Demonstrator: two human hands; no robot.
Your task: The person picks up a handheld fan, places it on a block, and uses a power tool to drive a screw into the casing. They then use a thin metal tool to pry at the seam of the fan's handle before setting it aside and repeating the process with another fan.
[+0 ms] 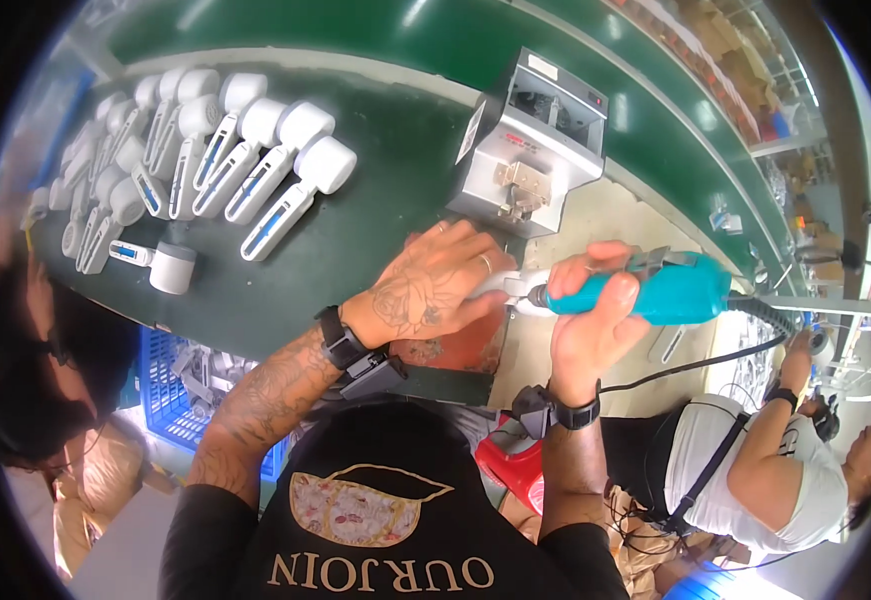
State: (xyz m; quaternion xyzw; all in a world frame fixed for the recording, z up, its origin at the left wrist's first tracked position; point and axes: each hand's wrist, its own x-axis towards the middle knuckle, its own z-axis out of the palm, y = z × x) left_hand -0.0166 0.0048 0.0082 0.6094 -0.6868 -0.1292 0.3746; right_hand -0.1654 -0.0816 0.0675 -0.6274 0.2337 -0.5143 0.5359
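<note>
My right hand point(601, 320) is wrapped round a teal electric screwdriver point(671, 288), which lies almost level with its tip toward the left. At that tip is a white plastic part point(516, 290), mostly covered by fingers. My left hand point(436, 282) closes on this part from the left, its palm turned down over the bench edge. Just beyond both hands stands a grey box-shaped screw feeder point(531, 150) with a metal bracket on its front. Whether a screw sits at the tip is too small to tell.
Several white handled devices with round heads point(301, 185) lie in rows on the green bench point(386, 130). One device point(171, 268) lies apart, nearer me. A blue crate point(161, 385) with parts stands below. A black cable point(696, 372) trails from the screwdriver. Co-workers point(746, 470) sit at both sides.
</note>
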